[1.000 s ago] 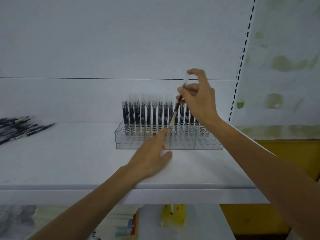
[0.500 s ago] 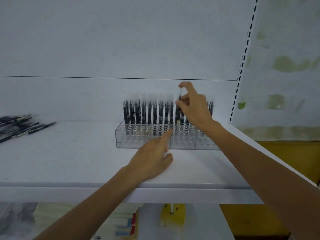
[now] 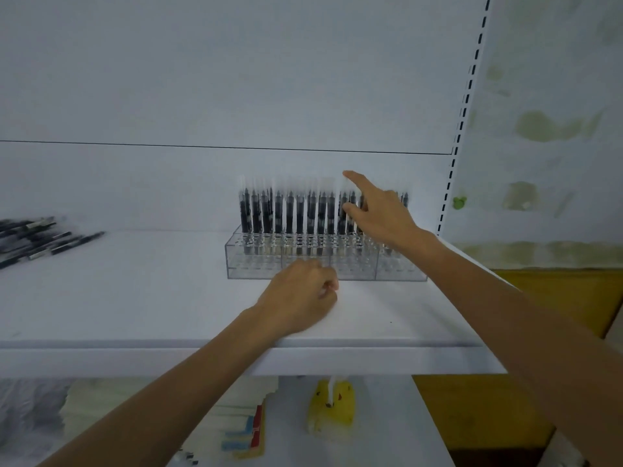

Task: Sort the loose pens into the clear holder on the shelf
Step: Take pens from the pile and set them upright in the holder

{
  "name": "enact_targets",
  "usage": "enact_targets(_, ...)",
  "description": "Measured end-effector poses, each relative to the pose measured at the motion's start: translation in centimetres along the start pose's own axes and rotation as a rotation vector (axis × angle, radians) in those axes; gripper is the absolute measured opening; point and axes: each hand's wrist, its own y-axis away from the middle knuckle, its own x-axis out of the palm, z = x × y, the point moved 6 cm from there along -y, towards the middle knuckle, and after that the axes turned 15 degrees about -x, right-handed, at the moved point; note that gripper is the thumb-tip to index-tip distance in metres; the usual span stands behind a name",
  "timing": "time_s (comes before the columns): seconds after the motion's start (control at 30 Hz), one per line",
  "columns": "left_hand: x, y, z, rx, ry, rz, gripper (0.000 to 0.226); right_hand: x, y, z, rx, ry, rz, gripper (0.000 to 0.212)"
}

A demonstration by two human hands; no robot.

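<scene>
A heap of loose black pens (image 3: 37,237) lies at the far left of the white shelf (image 3: 135,298), long axes slanting right, well apart from both hands. The left hand (image 3: 300,294) is nearer, its fingers curled on nothing, just before the clear plastic holder (image 3: 323,264). The holder's back rows carry upright black pens (image 3: 290,214). The right hand (image 3: 381,214), fingers spread, rests its forefinger on one pen top.

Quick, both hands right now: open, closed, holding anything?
Left hand: closed, fingers curled, nothing visible in it, resting on the shelf.
Right hand: open, index finger straight by the pens in the clear holder, gripping none.
</scene>
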Motion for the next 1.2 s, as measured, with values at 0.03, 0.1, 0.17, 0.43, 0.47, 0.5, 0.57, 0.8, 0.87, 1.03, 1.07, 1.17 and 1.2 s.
enact_targets(0.03, 0.0, 0.0, 0.0, 0.005, 0.000, 0.013, 0.023, -0.7, -0.4, 0.2, 0.012, -0.020, 0.001, 0.055)
enact_targets(0.1, -0.1, 0.2, 0.0, 0.018, 0.004, 0.050, 0.023, -2.3, -1.4, 1.2, 0.022, -0.050, -0.054, 0.053)
enact_targets(0.17, -0.8, 0.6, 0.3, 0.046, 0.002, 0.039, 0.024, -3.0, -2.5, 3.3, -0.016, -0.059, -0.075, 0.044)
enact_targets(0.43, -9.6, 5.1, 11.7, -0.160, 0.028, -0.154, 0.018, 3.3, -6.2, 14.8, -0.128, -0.148, -0.028, 0.015)
enact_targets(0.47, -11.0, 6.1, 14.0, -0.224, 0.040, -0.163, 0.016, 4.6, -6.8, 16.7, -0.139, -0.175, -0.014, 0.014)
enact_targets(0.5, -12.5, 7.2, 16.4, -0.286, 0.052, -0.172, 0.014, 5.9, -7.5, 18.6, -0.151, -0.205, -0.004, 0.013)
enact_targets(0.57, -15.4, 9.8, 20.9, -0.398, 0.083, -0.188, 0.012, 8.7, -8.6, 22.7, -0.173, -0.276, 0.002, 0.012)
enact_targets(0.8, -23.5, 20.1, 32.3, -0.612, 0.091, -0.287, 0.014, 19.4, -10.2, 36.3, -0.271, -0.441, 0.078, 0.014)
enact_targets(0.87, -25.0, 22.5, 34.8, -0.652, 0.079, -0.308, 0.014, 21.7, -10.5, 39.2, -0.276, -0.470, 0.084, 0.013)
enact_targets(1.03, -27.4, 25.4, 39.8, -0.701, 0.081, -0.346, 0.013, 25.6, -12.5, 44.6, -0.295, -0.501, 0.074, 0.014)
enact_targets(1.07, -27.8, 25.4, 40.5, -0.702, 0.093, -0.353, 0.013, 26.3, -13.0, 45.5, -0.307, -0.500, 0.078, 0.015)
enact_targets(1.17, -28.4, 24.5, 43.0, -0.695, 0.128, -0.355, 0.019, 28.1, -15.3, 47.6, -0.335, -0.468, 0.112, 0.017)
enact_targets(1.2, -28.5, 24.1, 43.5, -0.691, 0.136, -0.350, 0.020, 28.5, -15.9, 47.9, -0.351, -0.453, 0.131, 0.018)
